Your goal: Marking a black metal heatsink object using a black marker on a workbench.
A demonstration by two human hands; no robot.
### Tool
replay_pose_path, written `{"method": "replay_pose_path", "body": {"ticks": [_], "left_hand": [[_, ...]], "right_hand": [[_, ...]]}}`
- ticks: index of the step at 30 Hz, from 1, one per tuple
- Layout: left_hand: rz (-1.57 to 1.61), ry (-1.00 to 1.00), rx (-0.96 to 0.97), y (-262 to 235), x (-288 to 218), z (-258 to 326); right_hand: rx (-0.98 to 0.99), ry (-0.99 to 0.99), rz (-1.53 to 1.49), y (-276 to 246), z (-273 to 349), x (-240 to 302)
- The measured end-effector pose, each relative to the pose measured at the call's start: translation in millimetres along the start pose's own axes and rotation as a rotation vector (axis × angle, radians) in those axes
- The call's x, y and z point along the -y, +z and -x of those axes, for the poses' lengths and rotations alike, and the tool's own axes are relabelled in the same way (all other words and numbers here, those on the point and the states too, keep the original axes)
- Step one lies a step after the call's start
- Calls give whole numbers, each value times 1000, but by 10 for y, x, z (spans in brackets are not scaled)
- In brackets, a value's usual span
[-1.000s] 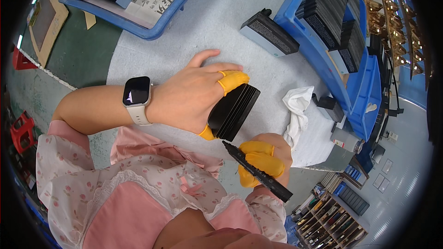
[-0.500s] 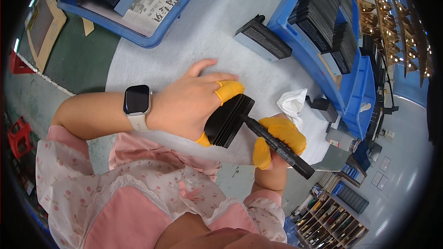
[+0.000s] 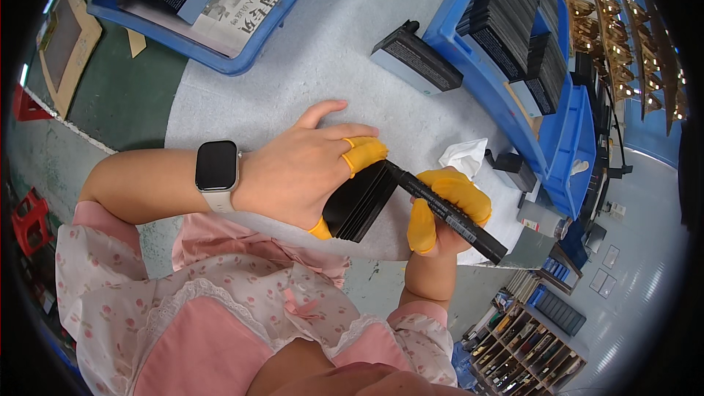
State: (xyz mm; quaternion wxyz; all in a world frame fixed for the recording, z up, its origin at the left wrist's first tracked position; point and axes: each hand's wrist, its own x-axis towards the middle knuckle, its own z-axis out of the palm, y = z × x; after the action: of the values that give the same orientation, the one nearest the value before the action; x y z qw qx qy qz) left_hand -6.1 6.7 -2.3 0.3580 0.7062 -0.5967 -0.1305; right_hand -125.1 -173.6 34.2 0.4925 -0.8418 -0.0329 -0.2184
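A small stack of thin flat black pieces point(image 3: 359, 205) is gripped in my left hand point(image 3: 293, 172), between yellow-covered fingertips, with its layered edges facing right. My right hand point(image 3: 447, 209), with yellow finger covers on thumb and fingers, is closed around a thick black marker point(image 3: 458, 220). The marker slants down to the right, and its tip end is at the upper corner of the stack; whether it touches I cannot tell. Below both hands lies the pale grey cloth of the table point(image 3: 242, 110).
A blue tray point(image 3: 235, 66) with newspaper and black pieces is at upper left. At upper right, a blue crate point(image 3: 440, 26) holds rows of similar pieces. Beside it stands a separate block of pieces point(image 3: 418, 59). A crumpled white tissue point(image 3: 463, 158) lies beyond my right hand.
The marker's tip has moved up along the stack's edge to its upper corner, my right hand shifting slightly right. The stack has tilted and its layers look more spread.
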Motion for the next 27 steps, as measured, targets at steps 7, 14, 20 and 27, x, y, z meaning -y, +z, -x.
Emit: {"method": "replay_pose_path", "body": {"ticks": [7,14,20,27], "left_hand": [[4,4,-5,0,5,4],[8,3,-6,0,-1,-3],[13,0,-2,8,2,8],[71,-10,-8,-17,-7,4]], "right_hand": [[-12,-18,-26,18,-3,-7],[-105,83,-128,56,44,51],[13,0,-43,2,92,37],[63,59,-23,-16,129,89]]}}
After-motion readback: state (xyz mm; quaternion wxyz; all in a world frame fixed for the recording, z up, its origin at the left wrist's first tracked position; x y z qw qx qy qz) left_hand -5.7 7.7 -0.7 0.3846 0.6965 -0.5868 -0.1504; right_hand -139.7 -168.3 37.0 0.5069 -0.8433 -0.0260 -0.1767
